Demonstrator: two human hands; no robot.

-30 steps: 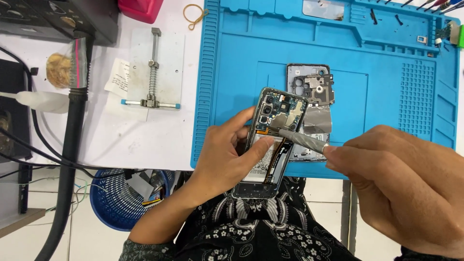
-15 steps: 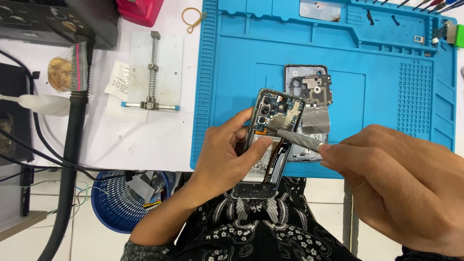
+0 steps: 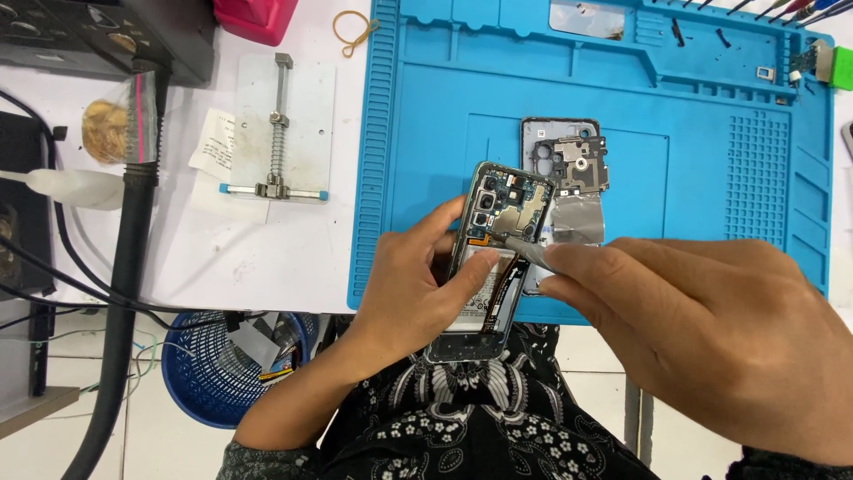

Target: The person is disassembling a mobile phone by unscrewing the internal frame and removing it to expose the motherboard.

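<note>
My left hand [image 3: 413,284] grips an opened smartphone [image 3: 494,238] with its back removed, so the circuit board, camera modules and battery show. The phone is held tilted over the near edge of a blue silicone work mat [image 3: 426,133]. My right hand [image 3: 711,320] pinches a thin metal tool, likely tweezers [image 3: 522,250], whose tip touches the board near the phone's middle. Behind the phone, the removed back cover [image 3: 560,164] with a black inner frame and silver foil lies flat on the mat.
A metal spring clamp holder [image 3: 277,147] and a paper slip lie on the white table left of the mat. A thick black hose [image 3: 124,267] runs down the left side. A blue basket [image 3: 222,364] sits on the floor. Small tools line the mat's far edge.
The tool tip in my right hand has shifted slightly left, further onto the phone's board. My left hand keeps the same hold on the phone.
</note>
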